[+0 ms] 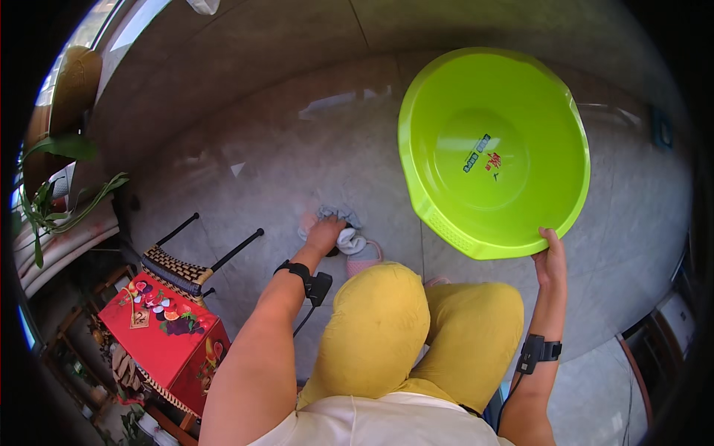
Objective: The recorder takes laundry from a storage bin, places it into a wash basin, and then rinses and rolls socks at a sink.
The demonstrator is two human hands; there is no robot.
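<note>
My right hand grips the near rim of a large bright green plastic basin, thumb over the edge. The basin tilts so that its bare inside faces me; printed writing marks its bottom. Low in front of my left knee, my left hand reaches down onto a small heap of cloth pieces that look like socks. A grey-blue piece lies beyond the fingers and a rolled white one beside them. Something black shows under the hand. My fingertips are partly hidden, so their hold is unclear.
A pink slipper is on my foot, close to the heap. To the left stand a woven-seat stool with black legs and a red box with fruit pictures. Plant leaves hang at the far left. Grey tiles cover the floor.
</note>
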